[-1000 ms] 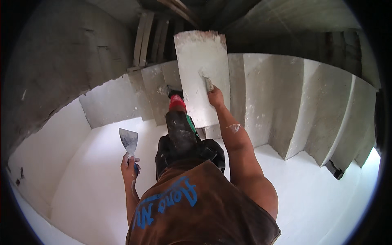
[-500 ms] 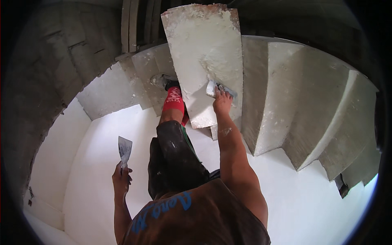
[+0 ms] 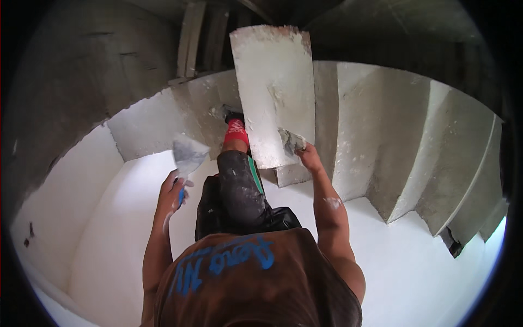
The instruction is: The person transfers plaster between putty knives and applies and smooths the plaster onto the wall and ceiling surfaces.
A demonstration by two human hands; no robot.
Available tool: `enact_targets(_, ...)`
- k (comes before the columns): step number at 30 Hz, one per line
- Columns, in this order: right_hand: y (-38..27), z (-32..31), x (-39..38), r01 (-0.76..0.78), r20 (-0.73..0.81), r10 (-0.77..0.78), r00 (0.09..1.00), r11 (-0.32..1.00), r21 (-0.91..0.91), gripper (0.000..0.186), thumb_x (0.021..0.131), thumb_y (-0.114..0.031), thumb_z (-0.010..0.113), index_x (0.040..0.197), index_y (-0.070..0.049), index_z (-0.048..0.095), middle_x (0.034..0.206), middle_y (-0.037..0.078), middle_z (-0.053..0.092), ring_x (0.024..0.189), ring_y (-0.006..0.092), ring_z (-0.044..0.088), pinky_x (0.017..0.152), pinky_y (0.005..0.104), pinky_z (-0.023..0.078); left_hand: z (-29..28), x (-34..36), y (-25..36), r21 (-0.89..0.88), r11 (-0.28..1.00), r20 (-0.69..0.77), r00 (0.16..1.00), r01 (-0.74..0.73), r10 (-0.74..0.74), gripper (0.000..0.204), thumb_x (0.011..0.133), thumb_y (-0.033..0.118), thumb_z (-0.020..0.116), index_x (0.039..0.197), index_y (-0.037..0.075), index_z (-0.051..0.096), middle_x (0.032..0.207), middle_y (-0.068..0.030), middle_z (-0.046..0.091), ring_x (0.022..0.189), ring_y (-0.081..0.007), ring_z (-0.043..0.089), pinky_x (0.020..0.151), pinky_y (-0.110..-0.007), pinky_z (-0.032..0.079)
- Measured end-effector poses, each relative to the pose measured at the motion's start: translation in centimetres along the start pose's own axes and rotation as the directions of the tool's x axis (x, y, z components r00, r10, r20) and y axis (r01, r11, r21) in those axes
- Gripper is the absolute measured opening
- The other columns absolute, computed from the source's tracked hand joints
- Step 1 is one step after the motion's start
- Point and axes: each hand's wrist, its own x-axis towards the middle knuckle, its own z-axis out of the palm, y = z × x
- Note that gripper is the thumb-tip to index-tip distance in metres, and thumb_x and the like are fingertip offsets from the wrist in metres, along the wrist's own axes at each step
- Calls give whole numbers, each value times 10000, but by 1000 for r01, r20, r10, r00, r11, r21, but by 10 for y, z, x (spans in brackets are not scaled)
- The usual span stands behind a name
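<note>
My left hand (image 3: 171, 189) grips a wide putty knife (image 3: 188, 156) by its blue handle, with the blade raised left of my shins. My right hand (image 3: 307, 157) is closed on a trowel (image 3: 290, 140) at the lower right part of an upright-looking pale board (image 3: 271, 65) coated in white compound, with a rough patch near its middle and worn edges at the top. The board lies over the stair treads beside my foot (image 3: 234, 125), in a red sock and dark shoe.
Curved concrete steps (image 3: 397, 141) spattered with white run across both sides, above a smooth white curved surface (image 3: 114, 229). A rough dark concrete edge (image 3: 65, 120) arches at the left, and wooden planks (image 3: 193, 38) stand behind at the top.
My left hand has brought the putty knife up and inward, its blade tilting rightward. My right hand has moved the trowel lower on the board compared with a second ago.
</note>
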Motion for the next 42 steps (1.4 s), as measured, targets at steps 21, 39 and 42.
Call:
enact_targets(21, -434, 137, -108, 961, 563, -826, 36, 183, 206, 337, 804, -75, 698, 1140, -83, 687, 1185, 118, 691, 1132, 314, 605, 975, 394, 453, -3, -227, 97, -709, 573, -57, 843, -411, 535, 338, 963, 175, 501, 1243, -13, 499, 707, -169, 592, 393, -150, 458, 326, -271, 343)
enact_targets(39, -455, 280, -152, -301, 921, -227, 317, 897, 324, 340, 887, -152, 567, 1188, 5, 576, 1054, 117, 661, 983, 273, 665, 907, 436, 540, -17, -262, 50, 832, 478, -494, 18, -281, 869, 459, 901, 65, 633, 1353, 128, 591, 891, -120, 605, 703, -293, 604, 649, -378, 514)
enact_targets(42, -471, 297, -154, -212, 922, -283, 265, 916, 342, 363, 877, -135, 574, 1209, 13, 569, 1071, 120, 659, 988, 282, 665, 911, 441, 538, -24, -265, 43, 774, 628, -622, 90, -81, 778, 454, 908, 92, 624, 1357, 144, 578, 912, -135, 612, 769, -320, 632, 678, -407, 525)
